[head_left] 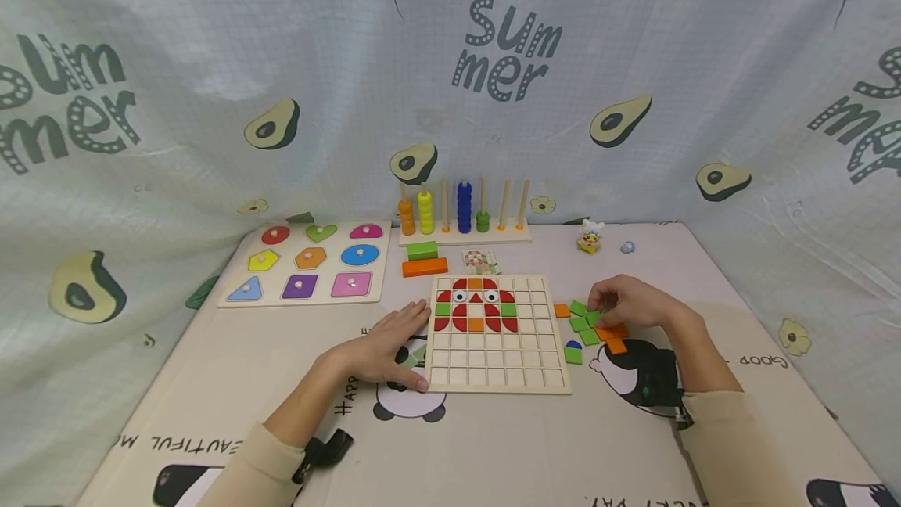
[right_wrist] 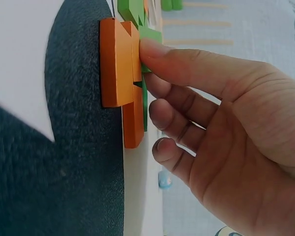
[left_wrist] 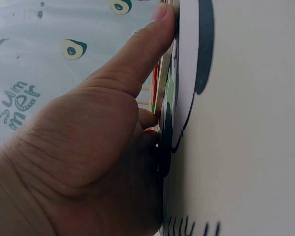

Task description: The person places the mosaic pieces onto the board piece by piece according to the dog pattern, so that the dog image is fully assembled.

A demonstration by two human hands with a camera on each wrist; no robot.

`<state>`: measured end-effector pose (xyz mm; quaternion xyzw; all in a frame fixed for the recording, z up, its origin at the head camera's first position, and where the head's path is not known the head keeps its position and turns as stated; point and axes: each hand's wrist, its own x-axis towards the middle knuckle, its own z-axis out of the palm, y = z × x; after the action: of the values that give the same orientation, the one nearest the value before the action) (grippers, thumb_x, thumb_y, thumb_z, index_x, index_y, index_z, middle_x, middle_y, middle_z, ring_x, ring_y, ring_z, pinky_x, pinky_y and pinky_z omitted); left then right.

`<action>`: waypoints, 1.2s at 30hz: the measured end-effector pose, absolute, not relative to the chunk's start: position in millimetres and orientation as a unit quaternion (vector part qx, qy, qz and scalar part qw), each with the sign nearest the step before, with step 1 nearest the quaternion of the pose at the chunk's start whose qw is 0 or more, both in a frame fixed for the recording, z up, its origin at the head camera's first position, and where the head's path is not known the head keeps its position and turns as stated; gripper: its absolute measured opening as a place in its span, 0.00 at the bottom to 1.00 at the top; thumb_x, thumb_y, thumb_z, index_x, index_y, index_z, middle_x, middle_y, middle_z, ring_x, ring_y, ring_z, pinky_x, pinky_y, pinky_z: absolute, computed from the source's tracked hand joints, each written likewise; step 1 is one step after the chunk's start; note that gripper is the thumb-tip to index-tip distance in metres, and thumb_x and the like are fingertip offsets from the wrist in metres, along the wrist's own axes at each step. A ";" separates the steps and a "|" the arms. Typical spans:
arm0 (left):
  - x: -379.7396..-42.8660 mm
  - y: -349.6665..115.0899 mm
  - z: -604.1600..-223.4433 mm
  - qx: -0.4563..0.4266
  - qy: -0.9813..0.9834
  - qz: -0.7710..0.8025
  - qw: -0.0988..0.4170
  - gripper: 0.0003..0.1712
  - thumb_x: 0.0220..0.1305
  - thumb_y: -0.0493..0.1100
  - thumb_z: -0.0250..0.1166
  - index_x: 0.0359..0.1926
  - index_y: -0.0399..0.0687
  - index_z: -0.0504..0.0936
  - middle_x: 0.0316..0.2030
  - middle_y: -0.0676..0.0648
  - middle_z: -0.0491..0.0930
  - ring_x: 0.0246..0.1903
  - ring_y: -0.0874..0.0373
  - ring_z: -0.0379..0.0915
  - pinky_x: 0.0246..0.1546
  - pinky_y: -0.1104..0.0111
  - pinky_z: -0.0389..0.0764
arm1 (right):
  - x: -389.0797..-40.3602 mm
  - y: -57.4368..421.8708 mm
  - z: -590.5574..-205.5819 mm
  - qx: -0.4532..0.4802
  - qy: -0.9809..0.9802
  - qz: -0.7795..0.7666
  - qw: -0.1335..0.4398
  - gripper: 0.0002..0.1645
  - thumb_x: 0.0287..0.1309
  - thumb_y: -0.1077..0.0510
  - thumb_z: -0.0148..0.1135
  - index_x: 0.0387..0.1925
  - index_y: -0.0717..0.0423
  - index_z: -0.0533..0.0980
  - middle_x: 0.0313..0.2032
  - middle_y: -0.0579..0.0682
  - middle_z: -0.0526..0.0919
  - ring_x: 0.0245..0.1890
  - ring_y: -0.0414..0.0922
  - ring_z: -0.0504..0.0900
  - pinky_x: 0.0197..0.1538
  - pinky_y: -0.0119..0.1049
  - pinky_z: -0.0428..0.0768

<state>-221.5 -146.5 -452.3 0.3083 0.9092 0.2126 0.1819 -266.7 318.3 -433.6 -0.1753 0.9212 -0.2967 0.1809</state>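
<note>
My left hand [head_left: 383,346] lies at the left edge of the wooden grid board [head_left: 500,370], its fingers fairly straight and the thumb touching the lower left corner. Red, orange, green and eye-patterned tiles [head_left: 475,307] form a figure in the board's upper left. To the right of the board, my right hand [head_left: 629,301] is over a loose group of tiles. Its thumb and index finger pinch a green tile [right_wrist: 151,37], partly hidden by the thumb. Orange tiles [right_wrist: 115,64] lie just beneath, and the other fingers are loosely curled.
Behind the board are a picture card [head_left: 481,261], a green block [head_left: 422,250], an orange block [head_left: 425,267] and a peg stand [head_left: 464,238] with coloured beads. A shape puzzle [head_left: 327,264] lies back left. A small figurine [head_left: 590,236] stands back right.
</note>
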 end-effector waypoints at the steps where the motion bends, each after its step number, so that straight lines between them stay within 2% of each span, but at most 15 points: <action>1: -221.6 -146.6 -452.4 0.307 0.909 0.212 0.183 0.69 0.44 0.73 0.68 0.76 0.53 0.42 0.76 0.52 0.36 0.75 0.55 0.28 0.73 0.55 0.37 | -266.7 317.9 -433.3 -0.177 0.920 -0.298 0.180 0.10 0.49 0.63 0.71 0.33 0.53 0.78 0.29 0.49 0.77 0.31 0.48 0.73 0.34 0.38 0.76; 7: -222.3 -147.1 -452.7 0.302 0.910 0.215 0.186 0.69 0.43 0.74 0.68 0.77 0.54 0.41 0.76 0.53 0.36 0.74 0.56 0.28 0.73 0.56 0.37 | -266.5 308.2 -422.7 -0.207 0.904 -0.345 0.141 0.05 0.56 0.61 0.67 0.36 0.54 0.80 0.30 0.48 0.80 0.30 0.47 0.76 0.34 0.36 0.79; 12: -222.4 -147.6 -453.8 0.301 0.910 0.216 0.187 0.69 0.43 0.74 0.68 0.77 0.54 0.41 0.76 0.53 0.36 0.74 0.57 0.27 0.73 0.56 0.36 | -265.0 270.1 -409.1 -0.256 0.875 -0.397 0.106 0.13 0.60 0.57 0.65 0.45 0.57 0.83 0.39 0.47 0.85 0.35 0.46 0.82 0.38 0.36 0.82; 15: -222.5 -147.3 -454.5 0.299 0.909 0.219 0.189 0.69 0.43 0.73 0.69 0.77 0.55 0.41 0.76 0.54 0.35 0.74 0.57 0.27 0.73 0.55 0.36 | -264.1 237.2 -407.5 -0.292 0.865 -0.394 0.106 0.12 0.60 0.57 0.65 0.45 0.56 0.83 0.41 0.47 0.86 0.34 0.44 0.83 0.37 0.35 0.82; 21: -223.1 -146.9 -455.1 0.299 0.910 0.217 0.187 0.69 0.43 0.73 0.69 0.77 0.55 0.41 0.76 0.54 0.35 0.74 0.57 0.27 0.73 0.55 0.36 | -259.0 172.6 -412.1 -0.370 0.844 -0.360 0.144 0.09 0.58 0.62 0.65 0.41 0.55 0.84 0.35 0.46 0.86 0.34 0.41 0.82 0.37 0.34 0.83; 25: -223.0 -146.5 -453.9 0.300 0.910 0.217 0.190 0.68 0.44 0.73 0.68 0.77 0.55 0.41 0.76 0.54 0.35 0.74 0.57 0.27 0.73 0.55 0.36 | -254.0 145.1 -416.8 -0.392 0.860 -0.297 0.136 0.06 0.56 0.61 0.68 0.37 0.50 0.85 0.29 0.39 0.84 0.29 0.36 0.79 0.35 0.31 0.80; 30: -222.8 -146.1 -453.3 0.300 0.909 0.219 0.192 0.68 0.44 0.73 0.68 0.77 0.55 0.41 0.76 0.54 0.35 0.74 0.57 0.27 0.73 0.55 0.36 | -250.0 132.3 -421.1 -0.370 0.893 -0.227 0.117 0.04 0.54 0.59 0.70 0.33 0.45 0.85 0.24 0.33 0.81 0.26 0.34 0.76 0.33 0.29 0.78; 36: -222.7 -146.4 -453.5 0.297 0.911 0.215 0.191 0.69 0.43 0.74 0.68 0.77 0.55 0.40 0.76 0.54 0.35 0.74 0.57 0.27 0.73 0.55 0.36 | -246.8 130.1 -422.9 -0.383 0.898 -0.194 0.100 0.05 0.53 0.58 0.70 0.34 0.46 0.85 0.27 0.34 0.81 0.29 0.34 0.76 0.36 0.29 0.78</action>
<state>-222.7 -146.4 -453.5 0.2968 0.9106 0.2151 0.1912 -246.8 130.1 -422.9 -0.3827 0.8976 -0.1945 0.1003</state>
